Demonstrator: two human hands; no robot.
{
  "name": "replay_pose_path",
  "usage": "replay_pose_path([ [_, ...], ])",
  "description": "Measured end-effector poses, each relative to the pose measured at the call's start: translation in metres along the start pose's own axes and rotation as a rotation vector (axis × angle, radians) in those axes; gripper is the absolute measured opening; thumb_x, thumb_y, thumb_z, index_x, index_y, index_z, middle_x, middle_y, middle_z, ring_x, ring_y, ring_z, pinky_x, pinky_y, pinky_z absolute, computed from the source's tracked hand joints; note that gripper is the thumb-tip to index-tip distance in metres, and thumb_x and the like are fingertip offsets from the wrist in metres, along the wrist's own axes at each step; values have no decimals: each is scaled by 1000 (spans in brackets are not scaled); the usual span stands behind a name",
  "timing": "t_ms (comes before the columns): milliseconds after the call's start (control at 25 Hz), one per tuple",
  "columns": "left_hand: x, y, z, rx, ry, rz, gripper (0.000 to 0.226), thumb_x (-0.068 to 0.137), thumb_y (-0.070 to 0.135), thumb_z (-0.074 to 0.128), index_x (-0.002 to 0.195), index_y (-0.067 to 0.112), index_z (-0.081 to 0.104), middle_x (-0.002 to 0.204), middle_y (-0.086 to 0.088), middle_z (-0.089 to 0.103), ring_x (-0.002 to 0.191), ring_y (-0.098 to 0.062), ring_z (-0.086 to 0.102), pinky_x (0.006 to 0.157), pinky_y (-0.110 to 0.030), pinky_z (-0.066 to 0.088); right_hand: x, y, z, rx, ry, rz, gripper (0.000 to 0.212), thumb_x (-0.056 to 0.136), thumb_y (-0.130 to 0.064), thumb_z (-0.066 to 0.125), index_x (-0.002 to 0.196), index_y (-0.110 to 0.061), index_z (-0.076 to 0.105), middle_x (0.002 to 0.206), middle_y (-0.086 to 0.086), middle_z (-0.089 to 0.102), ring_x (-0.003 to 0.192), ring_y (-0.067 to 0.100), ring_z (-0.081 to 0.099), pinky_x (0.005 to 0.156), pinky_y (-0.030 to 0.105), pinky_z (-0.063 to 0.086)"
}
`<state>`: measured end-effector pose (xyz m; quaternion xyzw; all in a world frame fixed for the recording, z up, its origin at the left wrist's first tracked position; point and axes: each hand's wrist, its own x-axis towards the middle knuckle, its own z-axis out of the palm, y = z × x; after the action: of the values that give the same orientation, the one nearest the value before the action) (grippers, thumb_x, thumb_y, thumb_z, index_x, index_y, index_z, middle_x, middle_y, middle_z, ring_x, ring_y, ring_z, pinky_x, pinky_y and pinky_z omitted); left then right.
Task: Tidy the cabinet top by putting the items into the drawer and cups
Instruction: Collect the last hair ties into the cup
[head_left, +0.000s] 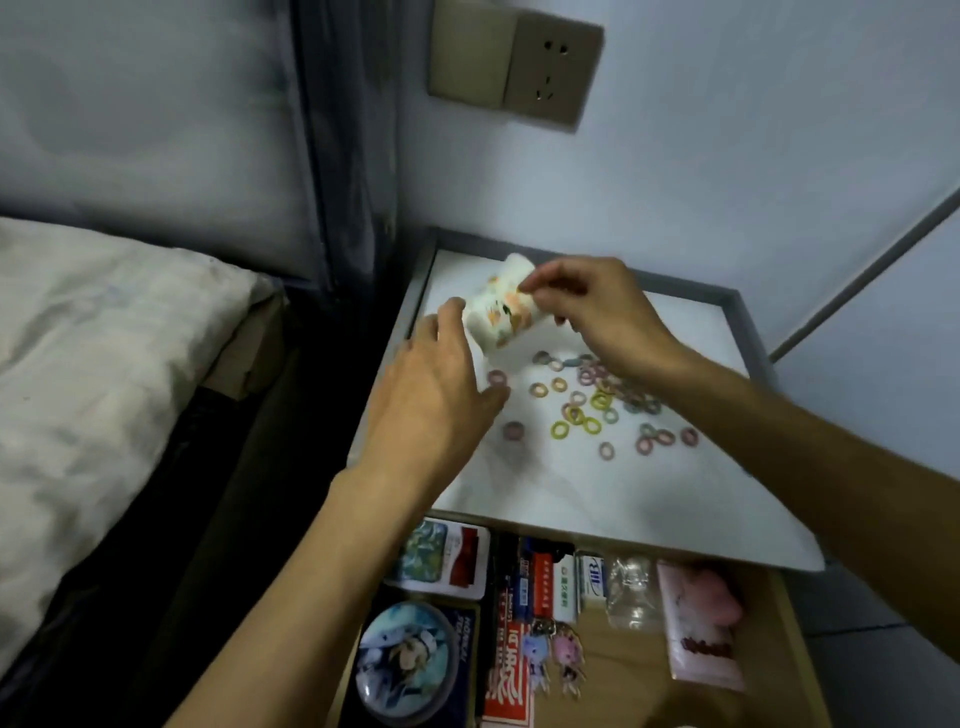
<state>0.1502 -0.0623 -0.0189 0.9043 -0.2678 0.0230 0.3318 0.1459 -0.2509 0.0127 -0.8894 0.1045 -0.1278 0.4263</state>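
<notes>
A white cup (493, 312) with an orange cat pattern is tilted over the back left of the white cabinet top (571, 483). My left hand (441, 395) holds the cup from the left and below. My right hand (597, 312) pinches at the cup's rim from the right; what is between its fingertips is too blurred to tell. Several small coloured hair rings (597, 405) lie scattered across the middle of the top. Below the top, the wooden drawer (789, 613) stands pulled out.
The drawer holds a round badge (405, 665), card packs (447, 556), red booklets (506, 675), keychain charms (556, 654), a clear bag (631, 592) and a pink pouch (701, 623). A bed (104, 364) lies to the left. A wall socket (550, 73) is above.
</notes>
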Motion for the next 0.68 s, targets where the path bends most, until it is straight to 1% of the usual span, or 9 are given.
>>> replay_pose_path([
  [80, -8, 18, 16, -8, -48, 67, 93, 77, 44, 76, 147, 19, 21, 138, -9, 49, 116, -28, 54, 89, -38, 47, -54, 7, -18, 51, -33, 1, 14, 88, -1, 64, 92, -12, 72, 92, -3, 71, 85, 3, 66, 78, 17, 52],
  [120, -12, 28, 24, -15, -89, 86, 96, 75, 47, 77, 148, 21, 19, 135, -8, 52, 112, -28, 57, 85, -37, 47, -78, 11, -24, 86, -47, -1, 14, 87, 2, 63, 90, -11, 69, 90, -1, 70, 86, 7, 66, 79, 20, 53],
  [240, -27, 44, 40, -120, -197, 128, 94, 76, 50, 75, 146, 26, 18, 118, -4, 63, 85, -16, 58, 65, -26, 42, -127, 21, -30, 175, -103, -18, 15, 88, 4, 62, 90, -10, 63, 85, 4, 64, 79, 12, 61, 70, 22, 51],
  [320, -34, 55, 49, -157, -231, 163, 91, 77, 48, 75, 146, 29, 18, 117, -3, 63, 83, -13, 56, 64, -25, 42, -147, 38, -42, 190, -29, 0, 12, 91, -3, 61, 93, -14, 63, 88, -1, 64, 77, 9, 61, 67, 18, 48],
  [400, -41, 58, 57, -164, -234, 151, 90, 77, 46, 75, 146, 30, 19, 121, -3, 62, 90, -18, 59, 69, -26, 43, -151, 77, -59, 8, 173, 117, 7, 93, -16, 62, 100, -18, 63, 99, -3, 65, 83, 10, 61, 69, 18, 48],
  [440, -43, 57, 60, -154, -230, 139, 88, 77, 45, 75, 145, 30, 20, 122, -4, 61, 92, -19, 60, 69, -27, 43, -149, 100, -68, -166, 245, 221, 15, 93, -25, 63, 106, -18, 61, 107, 0, 63, 90, 13, 60, 74, 23, 49],
  [520, -45, 55, 63, -143, -238, 120, 84, 78, 46, 74, 143, 29, 24, 121, -4, 60, 92, -20, 59, 70, -29, 45, -147, 139, -82, -392, 226, 474, 38, 91, -40, 61, 120, -17, 54, 122, 9, 56, 104, 23, 57, 86, 35, 49],
  [600, -45, 57, 62, -171, -245, 115, 83, 78, 47, 75, 142, 30, 24, 121, -3, 60, 90, -16, 56, 70, -28, 45, -144, 159, -84, -375, 177, 569, 49, 90, -47, 59, 126, -15, 50, 128, 14, 50, 108, 27, 55, 88, 35, 47],
  [680, -41, 60, 60, -184, -227, 136, 84, 78, 46, 75, 143, 29, 24, 123, -2, 59, 88, -11, 51, 70, -25, 41, -133, 156, -76, -270, 191, 530, 49, 90, -45, 61, 126, -13, 52, 126, 14, 49, 104, 24, 54, 85, 31, 43],
])
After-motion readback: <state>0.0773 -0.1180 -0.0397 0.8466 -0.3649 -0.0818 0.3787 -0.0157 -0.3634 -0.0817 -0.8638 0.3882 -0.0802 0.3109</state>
